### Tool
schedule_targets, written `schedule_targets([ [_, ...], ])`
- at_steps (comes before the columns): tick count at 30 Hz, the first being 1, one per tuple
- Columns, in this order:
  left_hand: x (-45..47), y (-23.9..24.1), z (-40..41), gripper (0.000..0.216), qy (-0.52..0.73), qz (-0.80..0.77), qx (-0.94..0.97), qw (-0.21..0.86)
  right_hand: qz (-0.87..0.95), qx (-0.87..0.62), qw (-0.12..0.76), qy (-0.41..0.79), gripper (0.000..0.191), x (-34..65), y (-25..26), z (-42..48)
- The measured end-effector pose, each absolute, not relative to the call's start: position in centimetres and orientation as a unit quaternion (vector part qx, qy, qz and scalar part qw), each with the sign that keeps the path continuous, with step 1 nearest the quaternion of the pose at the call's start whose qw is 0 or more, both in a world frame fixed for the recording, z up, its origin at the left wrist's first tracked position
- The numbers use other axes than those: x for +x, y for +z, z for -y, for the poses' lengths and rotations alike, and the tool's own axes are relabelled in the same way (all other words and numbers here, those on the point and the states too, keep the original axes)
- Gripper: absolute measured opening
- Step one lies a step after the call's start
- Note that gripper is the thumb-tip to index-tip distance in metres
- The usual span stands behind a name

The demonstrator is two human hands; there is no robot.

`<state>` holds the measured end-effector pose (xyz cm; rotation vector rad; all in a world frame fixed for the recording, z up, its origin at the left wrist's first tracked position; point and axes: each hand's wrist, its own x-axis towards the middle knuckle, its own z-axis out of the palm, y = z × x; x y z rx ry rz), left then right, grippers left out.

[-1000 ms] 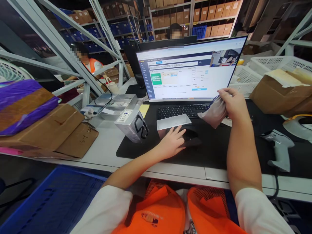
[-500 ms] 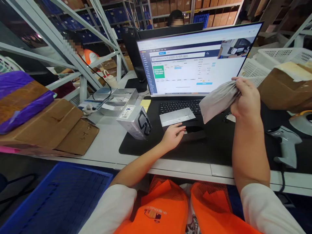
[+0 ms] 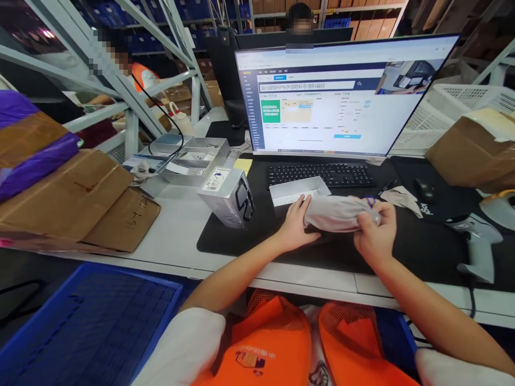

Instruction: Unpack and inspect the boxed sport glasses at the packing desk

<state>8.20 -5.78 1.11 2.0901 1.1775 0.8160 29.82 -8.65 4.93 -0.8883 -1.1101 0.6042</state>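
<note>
A light grey cloth drawstring pouch (image 3: 332,213) stretches sideways between my hands above the black desk mat. My right hand (image 3: 376,230) is closed on its gathered right end, where a bit of blue cord shows. At the other end, my left hand (image 3: 295,225) holds the pouch between its thumb and fingers. An open silvery-white box tray (image 3: 298,190) lies just behind my left hand, partly covered by it. Left of the hands stands a grey product box (image 3: 229,201) with a white label and a black picture on its side.
Behind the hands are a keyboard (image 3: 322,175) and a lit monitor (image 3: 314,107). A barcode scanner (image 3: 477,244), a mouse (image 3: 424,189) and a brown carton (image 3: 470,147) are on the right. Taped cartons (image 3: 72,198) crowd the left, above a blue crate (image 3: 92,321). Two people are beyond the desk.
My right hand has brought the pouch down and left, from in front of the monitor to over the mat. My left hand has shifted slightly right and now holds the pouch's left end.
</note>
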Motion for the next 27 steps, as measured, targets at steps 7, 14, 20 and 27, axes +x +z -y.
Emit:
schedule_targets([
  [7, 8.1, 1.5, 5.8, 0.091, 0.308, -0.406, 0.826, 0.242, 0.561, -0.526, 0.595, 0.233, 0.038, 33.5, 3.0, 6.2],
  [14, 8.5, 1.4, 6.7, 0.087, 0.292, -0.412, 0.844, 0.182, 0.673, -0.544, 0.46, 0.2, 0.039, 31.1, 1.7, 5.1],
  [20, 8.4, 2.2, 7.4, 0.063, 0.227, -0.439, 0.86, 0.125, 0.747, -0.519, 0.409, 0.076, 0.034, 33.2, 2.2, 6.6],
  [27, 8.0, 2.2, 7.0, 0.043, 0.283, -0.403, 0.869, 0.044, 0.789, -0.526, 0.278, 0.15, 0.032, 34.3, 2.1, 6.5],
])
